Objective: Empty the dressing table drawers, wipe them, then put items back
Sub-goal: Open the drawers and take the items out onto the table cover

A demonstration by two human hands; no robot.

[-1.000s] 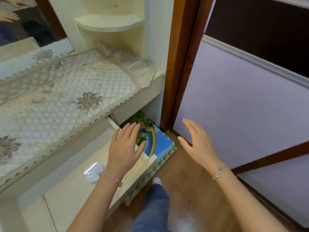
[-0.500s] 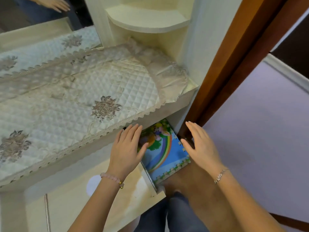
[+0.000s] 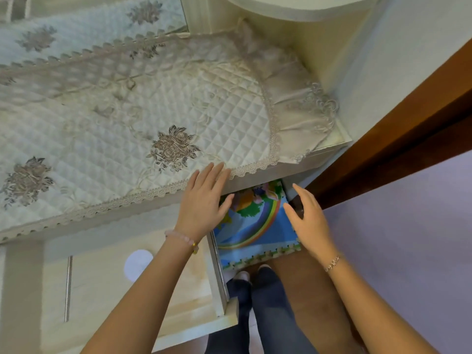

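A pale wooden drawer (image 3: pixel 107 297) of the dressing table stands pulled out below the tabletop, its bottom bare except for a round white patch (image 3: pixel 138 264). A quilted cream cloth (image 3: pixel 122 118) with embroidered flowers covers the tabletop. My left hand (image 3: pixel 204 200) is flat, fingers straight, its fingertips at the cloth's lace edge above the drawer's right corner. To the right of the drawer my right hand (image 3: pixel 306 221) hovers with straight fingers and holds nothing, above a colourful foam mat (image 3: pixel 255 226).
The foam mat with a rainbow lies on the brown floor under the table's right end. A brown door frame (image 3: pixel 408 129) and a lilac wall (image 3: pixel 408 238) close in on the right. A rounded shelf (image 3: pixel 293 8) hangs above the tabletop. My legs (image 3: pixel 268 315) stand beside the drawer.
The view has tilted further down over the table. My left hand rose from the drawer's corner to the tabletop's front edge. My right hand has drifted slightly toward the table.
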